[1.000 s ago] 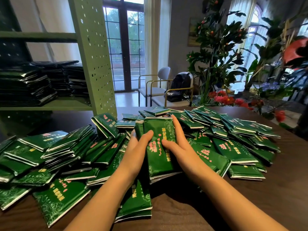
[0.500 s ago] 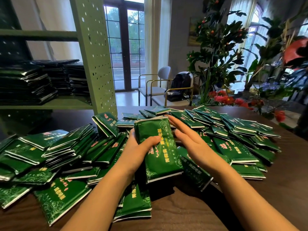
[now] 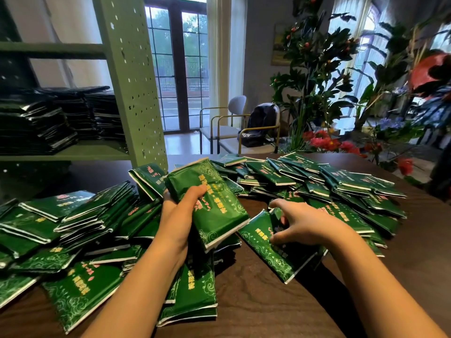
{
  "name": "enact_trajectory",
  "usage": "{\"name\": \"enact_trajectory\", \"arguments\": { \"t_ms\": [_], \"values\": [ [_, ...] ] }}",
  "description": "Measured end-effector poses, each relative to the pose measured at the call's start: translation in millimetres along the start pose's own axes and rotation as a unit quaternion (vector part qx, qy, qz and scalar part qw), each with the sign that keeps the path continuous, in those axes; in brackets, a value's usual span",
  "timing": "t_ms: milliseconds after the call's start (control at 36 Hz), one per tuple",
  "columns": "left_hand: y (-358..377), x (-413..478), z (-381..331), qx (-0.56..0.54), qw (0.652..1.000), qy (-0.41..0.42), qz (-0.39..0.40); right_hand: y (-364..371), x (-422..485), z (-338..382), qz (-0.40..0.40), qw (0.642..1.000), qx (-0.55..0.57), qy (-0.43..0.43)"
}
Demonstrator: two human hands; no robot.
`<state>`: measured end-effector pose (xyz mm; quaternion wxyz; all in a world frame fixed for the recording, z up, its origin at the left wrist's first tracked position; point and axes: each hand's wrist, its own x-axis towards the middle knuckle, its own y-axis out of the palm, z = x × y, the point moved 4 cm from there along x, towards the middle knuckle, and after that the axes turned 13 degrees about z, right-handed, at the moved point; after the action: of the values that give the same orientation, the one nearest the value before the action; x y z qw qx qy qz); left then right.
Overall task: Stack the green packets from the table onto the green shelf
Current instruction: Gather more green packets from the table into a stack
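Several green packets (image 3: 346,181) with pink and yellow print lie heaped across the dark wooden table (image 3: 256,301). My left hand (image 3: 180,211) grips a small stack of packets (image 3: 214,206), lifted and tilted above the heap. My right hand (image 3: 300,225) curls its fingers round another packet (image 3: 271,250) lying on the table just right of that stack. The green shelf (image 3: 73,150) stands at the back left, with dark piles of packets (image 3: 44,125) on its board.
A perforated green upright (image 3: 131,81) of the shelf rises right behind the heap. More packets (image 3: 61,228) spread to the left edge. Two chairs (image 3: 234,128) with a black bag, and plants with red flowers (image 3: 324,142), stand beyond the table.
My left hand has lifted the stack and tilted it to the left. My right hand let go of that stack, moved right and down, and took hold of a packet on the table.
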<state>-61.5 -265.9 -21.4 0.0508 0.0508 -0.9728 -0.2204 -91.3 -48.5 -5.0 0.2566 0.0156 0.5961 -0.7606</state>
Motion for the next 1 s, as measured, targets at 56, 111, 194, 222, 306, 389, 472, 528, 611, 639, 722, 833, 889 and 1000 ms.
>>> {"name": "enact_trajectory", "arguments": {
  "t_ms": [56,111,194,222,306,389,472,528,611,639,722,833,889,1000],
  "values": [
    [0,-1,0,0.002,1.000,-0.001,-0.003,1,-1,1,0.008,1.000,0.006,0.000],
    [1,-1,0,0.002,1.000,-0.006,-0.004,1,0,1,0.000,0.999,0.030,-0.012],
    [1,-2,0,0.005,1.000,-0.008,-0.007,-2,1,1,-0.018,0.996,0.079,-0.042],
    [1,-3,-1,0.008,1.000,-0.007,-0.008,-4,1,1,-0.028,0.994,0.089,-0.050],
    [2,-4,-2,0.011,1.000,-0.002,-0.010,-8,4,0,-0.045,0.981,0.166,-0.090],
    [4,-6,-2,0.030,1.000,-0.002,-0.007,-15,3,0,-0.110,0.955,0.246,-0.126],
    [7,-7,-1,0.056,0.998,0.000,0.011,-21,-2,4,-0.213,0.905,0.330,-0.162],
    [8,-8,0,0.086,0.996,0.006,0.021,-23,-7,11,-0.256,0.867,0.376,-0.202],
    [14,-12,-5,0.158,0.987,0.023,0.027,-20,-14,26,-0.256,0.820,0.437,-0.266],
    [16,-13,-7,0.172,0.984,0.030,0.027,-18,-15,31,-0.254,0.815,0.439,-0.280],
    [19,-14,-6,0.200,0.978,0.043,0.036,-11,-16,44,-0.225,0.817,0.430,-0.312],
    [17,-12,-5,0.206,0.977,0.052,0.031,-6,-14,55,-0.180,0.801,0.457,-0.342],
    [16,-11,-5,0.200,0.978,0.055,0.023,-7,-12,53,-0.159,0.790,0.483,-0.341],
    [16,-11,-4,0.208,0.976,0.054,0.039,-5,-10,46,-0.190,0.862,0.365,-0.295]
  ]
}}
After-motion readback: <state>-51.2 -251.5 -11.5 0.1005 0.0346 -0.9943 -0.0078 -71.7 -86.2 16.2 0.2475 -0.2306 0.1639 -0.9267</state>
